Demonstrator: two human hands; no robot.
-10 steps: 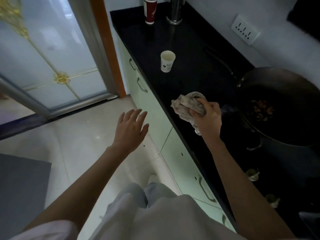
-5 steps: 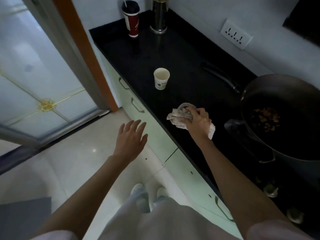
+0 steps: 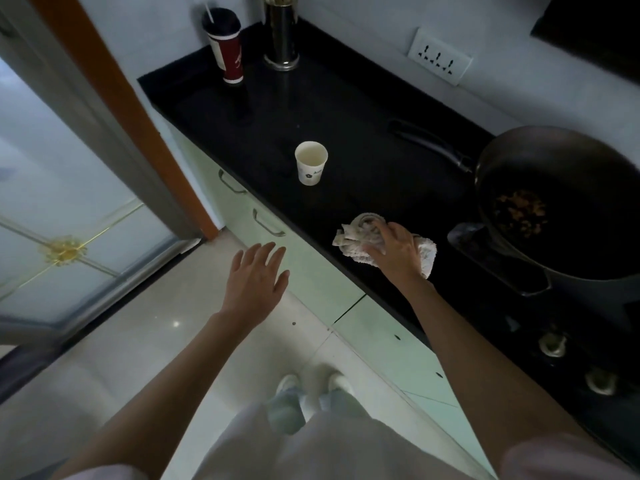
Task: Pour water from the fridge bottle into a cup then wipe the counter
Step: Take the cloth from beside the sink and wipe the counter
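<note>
I'm on the wiping step: my right hand (image 3: 398, 251) presses the rag (image 3: 360, 237) on the black bench (image 3: 346, 109) near the paper cup (image 3: 310, 162) (left hand (image 3: 256, 278) spread, holding nothing), so next I judge it needs sliding.

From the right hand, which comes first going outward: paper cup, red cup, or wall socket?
From the right hand, on the rag:
1. Paper cup, mid-counter.
2. Wall socket, on the back wall.
3. Red cup, far left corner.

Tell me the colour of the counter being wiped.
Black, glossy counter, seen in the head view.
</note>
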